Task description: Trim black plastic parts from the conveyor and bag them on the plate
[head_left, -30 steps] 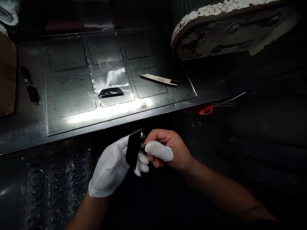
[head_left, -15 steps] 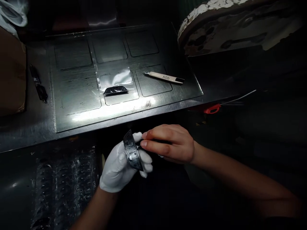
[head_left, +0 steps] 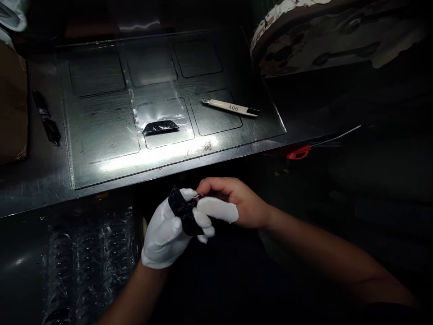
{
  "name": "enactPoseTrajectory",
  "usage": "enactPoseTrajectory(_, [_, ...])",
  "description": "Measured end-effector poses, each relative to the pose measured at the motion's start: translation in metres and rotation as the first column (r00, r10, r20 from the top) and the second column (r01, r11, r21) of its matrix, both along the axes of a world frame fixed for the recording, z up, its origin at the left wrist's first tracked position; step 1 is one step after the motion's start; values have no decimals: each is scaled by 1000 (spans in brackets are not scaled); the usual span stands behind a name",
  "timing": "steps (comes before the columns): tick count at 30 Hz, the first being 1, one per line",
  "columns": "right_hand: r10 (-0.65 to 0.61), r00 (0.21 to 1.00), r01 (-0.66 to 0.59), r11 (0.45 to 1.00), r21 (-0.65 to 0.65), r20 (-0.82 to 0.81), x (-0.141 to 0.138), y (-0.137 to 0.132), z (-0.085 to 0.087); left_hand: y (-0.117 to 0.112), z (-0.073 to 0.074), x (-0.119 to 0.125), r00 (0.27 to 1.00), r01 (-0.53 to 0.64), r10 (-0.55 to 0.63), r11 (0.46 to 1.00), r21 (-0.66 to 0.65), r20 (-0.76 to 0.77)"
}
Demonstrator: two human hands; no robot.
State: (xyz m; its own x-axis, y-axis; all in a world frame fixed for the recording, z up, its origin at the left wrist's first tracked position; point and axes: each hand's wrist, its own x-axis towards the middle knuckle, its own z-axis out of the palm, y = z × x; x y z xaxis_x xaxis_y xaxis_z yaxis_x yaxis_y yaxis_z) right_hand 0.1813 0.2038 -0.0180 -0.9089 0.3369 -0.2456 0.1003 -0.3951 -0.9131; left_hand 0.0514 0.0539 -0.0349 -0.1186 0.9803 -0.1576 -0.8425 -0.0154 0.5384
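My left hand (head_left: 167, 232), in a white glove, grips a small black curved plastic part (head_left: 181, 211) below the table's front edge. My right hand (head_left: 237, 205) is bare except for a white cot on the thumb, and its fingers pinch the same part at its upper edge. On the table lies a clear plastic bag (head_left: 158, 113) with a similar black part (head_left: 160, 127) inside it.
A dark metal plate (head_left: 101, 149) with several engraved rectangles covers the table. On it lies a white-handled knife marked A06 (head_left: 232, 108). A black pen (head_left: 45, 117) lies at the left, a red-handled tool (head_left: 299, 152) at the right. Bubble wrap (head_left: 84, 262) sits below left.
The right hand turned so its cotted thumb shows again and pinches the part. The left hand tilted the black part, which now shows its inner side less.
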Motion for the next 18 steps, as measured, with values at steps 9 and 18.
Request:
enactPoseTrajectory(9, [103,987,-85,986,-144,123,-6,5,-3,-5,-8,-8,996,55,-62,992,-111,-57])
enactPoseTrajectory(18, [70,981,149,330,932,-182,-5,6,13,2,7,-8,727,-359,-22,840,-408,-686])
